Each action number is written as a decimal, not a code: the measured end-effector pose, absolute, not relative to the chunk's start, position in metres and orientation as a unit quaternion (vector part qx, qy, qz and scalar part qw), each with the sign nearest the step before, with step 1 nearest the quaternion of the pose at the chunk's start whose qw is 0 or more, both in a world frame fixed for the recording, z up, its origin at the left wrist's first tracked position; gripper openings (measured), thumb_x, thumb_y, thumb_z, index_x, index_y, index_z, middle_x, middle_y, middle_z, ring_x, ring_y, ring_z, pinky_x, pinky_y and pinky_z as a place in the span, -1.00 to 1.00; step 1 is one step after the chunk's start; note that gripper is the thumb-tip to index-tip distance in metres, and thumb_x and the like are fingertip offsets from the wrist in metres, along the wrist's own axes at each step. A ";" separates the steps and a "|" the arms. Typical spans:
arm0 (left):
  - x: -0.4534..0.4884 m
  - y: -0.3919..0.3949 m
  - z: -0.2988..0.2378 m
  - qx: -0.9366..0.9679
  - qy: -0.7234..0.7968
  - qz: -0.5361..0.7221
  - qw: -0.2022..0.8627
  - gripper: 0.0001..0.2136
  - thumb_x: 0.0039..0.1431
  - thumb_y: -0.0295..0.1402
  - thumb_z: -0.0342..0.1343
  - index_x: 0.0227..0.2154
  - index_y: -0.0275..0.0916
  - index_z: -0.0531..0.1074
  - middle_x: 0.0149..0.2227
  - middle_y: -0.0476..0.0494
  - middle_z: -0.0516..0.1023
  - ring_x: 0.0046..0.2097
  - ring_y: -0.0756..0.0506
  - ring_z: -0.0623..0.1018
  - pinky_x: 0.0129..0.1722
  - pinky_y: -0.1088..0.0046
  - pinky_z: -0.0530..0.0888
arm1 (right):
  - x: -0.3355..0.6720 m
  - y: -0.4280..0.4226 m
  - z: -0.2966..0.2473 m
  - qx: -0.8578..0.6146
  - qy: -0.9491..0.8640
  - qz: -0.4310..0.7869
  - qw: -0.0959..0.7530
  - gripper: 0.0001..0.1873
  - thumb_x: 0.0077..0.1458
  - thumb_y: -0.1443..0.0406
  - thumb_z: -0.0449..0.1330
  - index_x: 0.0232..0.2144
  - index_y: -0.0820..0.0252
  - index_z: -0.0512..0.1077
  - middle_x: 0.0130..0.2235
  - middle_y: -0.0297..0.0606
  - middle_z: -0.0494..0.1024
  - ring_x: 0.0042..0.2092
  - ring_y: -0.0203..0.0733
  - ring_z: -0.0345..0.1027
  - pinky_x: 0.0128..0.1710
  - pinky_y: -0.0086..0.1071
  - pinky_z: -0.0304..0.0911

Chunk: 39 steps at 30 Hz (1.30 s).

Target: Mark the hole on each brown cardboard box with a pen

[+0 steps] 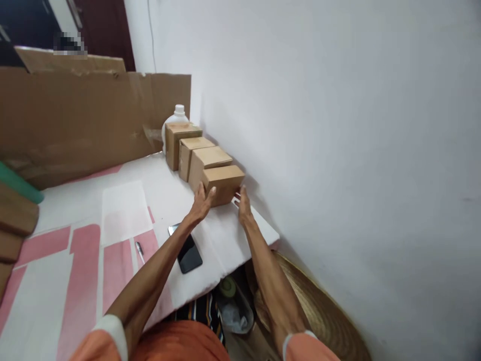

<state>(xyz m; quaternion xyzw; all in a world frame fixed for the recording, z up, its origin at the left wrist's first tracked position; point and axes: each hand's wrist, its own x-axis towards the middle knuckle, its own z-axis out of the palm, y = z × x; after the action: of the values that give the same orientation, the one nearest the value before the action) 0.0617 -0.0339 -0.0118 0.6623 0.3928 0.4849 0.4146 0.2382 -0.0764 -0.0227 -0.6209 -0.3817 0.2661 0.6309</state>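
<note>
A small brown cardboard box [224,186] stands at the near end of a row of similar boxes along the wall. My left hand [203,203] presses against its left side, thumb toward the front face and fingers at the side. At its right edge, my right hand [243,201] has its fingertips against the box, so it sits between both hands. Right behind it are the other cardboard boxes, a closer one [212,156], a middle one [197,143] and a far one [184,129]. A white jug [179,114] with a cap is partly hidden behind the far box.
On the white and pink table cover [82,281] lie a black phone [190,255] and a pen [140,251]. A tall cardboard panel [75,120] borders the back. Stacked cardboard [15,220] is at left. A woven tray [319,306] leans below the table's right edge.
</note>
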 end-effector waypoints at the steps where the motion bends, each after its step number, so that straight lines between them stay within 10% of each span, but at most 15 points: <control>1: 0.055 -0.041 -0.012 0.659 0.392 0.486 0.420 -0.62 0.46 -0.14 0.23 0.21 -0.19 0.50 0.25 -0.27 0.54 0.18 -0.26 0.60 0.16 0.02 0.62 | 0.235 -0.087 -0.023 -0.628 -0.377 0.276 0.623 0.10 0.11 -0.51 -0.12 0.24 0.16 0.48 0.33 0.18 0.48 0.31 0.29 0.40 0.30 0.29 0.25; 10: -0.136 -0.168 0.021 0.614 0.432 0.528 0.397 -0.39 0.53 0.14 -0.13 0.47 -0.01 0.24 0.47 -0.31 0.32 0.46 -0.33 0.35 0.41 -0.09 0.35 | 0.101 -0.158 0.016 -0.495 -0.531 0.371 0.579 -0.28 0.38 -0.29 0.07 0.31 -0.05 0.45 0.36 -0.08 0.49 0.36 0.12 0.37 0.34 0.11 0.29; 23: -0.308 -0.296 -0.020 0.336 0.662 0.623 0.246 -0.31 0.37 0.34 -0.33 0.07 -0.06 0.45 0.17 -0.29 0.57 0.15 -0.26 0.57 -0.07 0.23 0.57 | -0.091 -0.205 -0.048 -0.384 -0.636 0.521 0.421 -0.28 0.40 -0.12 0.18 0.42 0.08 0.32 0.36 0.03 0.42 0.38 0.07 0.35 0.31 -0.01 0.36; 32: -0.303 -0.288 -0.004 0.454 0.717 0.467 0.247 -0.45 0.33 0.26 -0.02 -0.35 -0.13 0.52 -0.33 -0.19 0.60 -0.20 -0.26 0.56 -0.10 0.17 0.54 | -0.087 -0.182 -0.055 -0.434 -0.611 0.531 0.396 -0.51 0.42 -0.04 0.12 0.18 0.11 0.48 0.15 -0.08 0.60 0.18 0.04 0.45 0.27 -0.05 0.31; 36: -0.284 -0.310 0.014 0.492 0.711 0.440 0.242 -0.46 0.34 0.23 0.08 -0.07 -0.17 0.58 -0.16 -0.20 0.63 -0.14 -0.23 0.58 -0.12 0.24 0.55 | -0.085 -0.177 -0.054 -0.428 -0.591 0.570 0.379 -0.43 0.37 -0.15 0.15 0.12 0.12 0.51 -0.09 -0.20 0.62 -0.01 -0.03 0.49 0.04 -0.19 0.38; 39: -0.274 -0.312 0.022 0.492 0.708 0.477 0.170 -0.15 0.31 0.16 0.21 0.50 -0.15 0.15 0.33 -0.39 0.42 0.20 -0.32 0.55 0.15 0.10 0.54 | -0.087 -0.182 -0.057 -0.417 -0.584 0.603 0.349 -0.36 0.29 -0.22 0.23 0.07 0.16 0.55 -0.26 -0.29 0.55 -0.17 -0.09 0.43 -0.12 -0.25 0.33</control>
<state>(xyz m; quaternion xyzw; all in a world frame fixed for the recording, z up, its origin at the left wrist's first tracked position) -0.2742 -0.3121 0.0223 0.4921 0.7079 0.4775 0.1696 -0.0871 -0.1819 -0.0571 -0.4173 -0.5838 0.6025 0.3493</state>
